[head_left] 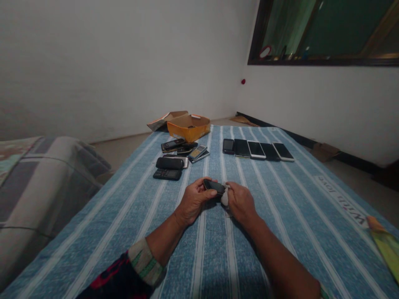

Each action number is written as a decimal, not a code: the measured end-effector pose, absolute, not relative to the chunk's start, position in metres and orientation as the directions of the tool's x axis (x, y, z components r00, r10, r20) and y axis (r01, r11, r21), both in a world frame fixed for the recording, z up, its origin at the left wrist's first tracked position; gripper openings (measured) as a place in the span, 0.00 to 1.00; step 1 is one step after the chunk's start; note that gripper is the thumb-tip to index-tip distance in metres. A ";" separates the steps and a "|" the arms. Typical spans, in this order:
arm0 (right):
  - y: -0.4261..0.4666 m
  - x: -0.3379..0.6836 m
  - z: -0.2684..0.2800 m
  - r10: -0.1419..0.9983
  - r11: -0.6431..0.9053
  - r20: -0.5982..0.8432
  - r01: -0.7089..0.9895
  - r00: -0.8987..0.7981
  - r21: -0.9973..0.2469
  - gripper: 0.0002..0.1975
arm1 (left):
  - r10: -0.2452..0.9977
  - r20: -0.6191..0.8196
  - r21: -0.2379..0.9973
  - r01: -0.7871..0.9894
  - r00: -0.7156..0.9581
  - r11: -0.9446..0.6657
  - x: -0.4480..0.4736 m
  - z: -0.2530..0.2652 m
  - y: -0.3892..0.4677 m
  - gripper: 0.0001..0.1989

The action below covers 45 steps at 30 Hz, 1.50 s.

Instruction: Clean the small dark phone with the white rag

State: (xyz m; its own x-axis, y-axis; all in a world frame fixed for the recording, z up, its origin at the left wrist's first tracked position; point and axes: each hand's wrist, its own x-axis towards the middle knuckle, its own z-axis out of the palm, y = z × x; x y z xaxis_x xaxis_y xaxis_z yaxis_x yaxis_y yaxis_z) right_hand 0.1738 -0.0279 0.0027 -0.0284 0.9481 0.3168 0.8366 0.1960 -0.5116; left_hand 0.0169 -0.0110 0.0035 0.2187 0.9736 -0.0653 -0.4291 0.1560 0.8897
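My left hand [193,200] grips a dark mobile phone [214,187] by its left end, the thumb lying along its near edge. At the phone's right end, my right hand [241,201] pinches a whitish cloth [225,197] that touches the phone. Both hands are over the middle of the blue striped cover. Beyond my left hand is a loose pile of old phones, with a black keypad phone [167,174] nearest and a silver phone [198,153] at its right side. Farther off to the right, several smartphones [256,150] lie side by side in a row.
An open orange cardboard box [188,132] stands at the far end of the blue striped cover [174,249], its lid [165,120] beside it. Grey checked fabric [59,174] drapes something on the left. A yellow-green item [386,245] lies at the right edge.
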 end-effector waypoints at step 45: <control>-0.042 0.151 0.005 0.809 0.522 0.560 0.654 -0.177 -0.548 0.23 | 0.979 -0.060 0.867 -0.475 0.197 0.149 0.018 0.002 -0.008 0.23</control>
